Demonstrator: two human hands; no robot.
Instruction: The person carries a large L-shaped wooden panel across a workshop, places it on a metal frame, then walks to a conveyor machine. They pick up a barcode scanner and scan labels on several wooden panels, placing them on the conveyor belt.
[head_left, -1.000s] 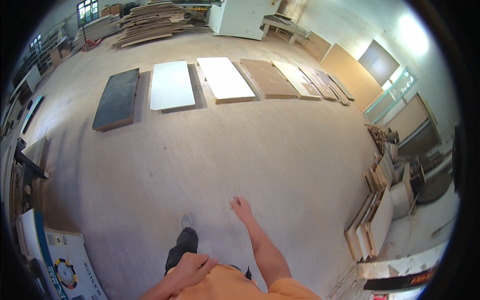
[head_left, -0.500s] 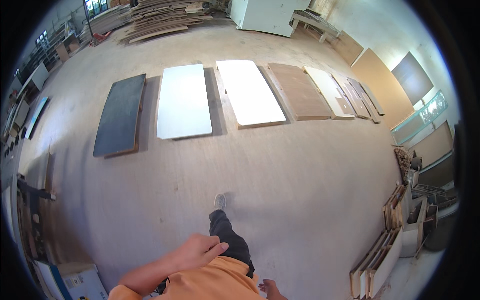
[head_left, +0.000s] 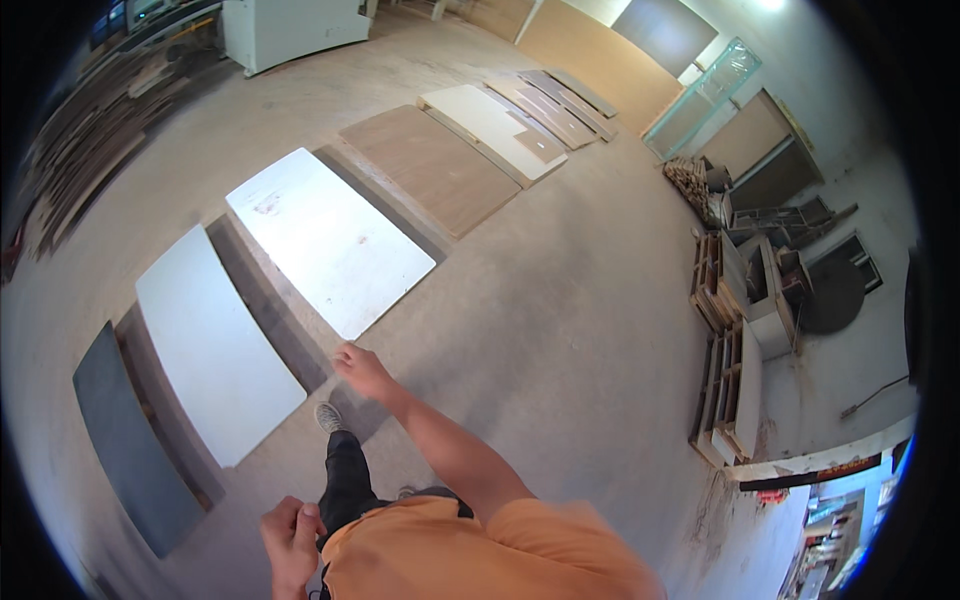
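Observation:
My left hand hangs low beside my orange shirt, its fingers curled into a loose fist with the thumb on top. Nothing shows in it. Swung forward, my right hand has its fingers folded in, also with nothing visible in it. In the picture it lies just below the near corner of a white panel, which rests on low supports; the hand appears apart from it. To the left lie another white panel and a dark grey panel. One shoe is on the floor near the white panels.
A brown panel, a cream panel and narrower boards continue the row. Stacked boards stand along the right wall. Planks pile up at the far left, beside a white cabinet. A doorway shows at lower right.
My view has turned right and moved closer to the row of panels. My right arm has swung forward, while my left hand has dropped back to my side.

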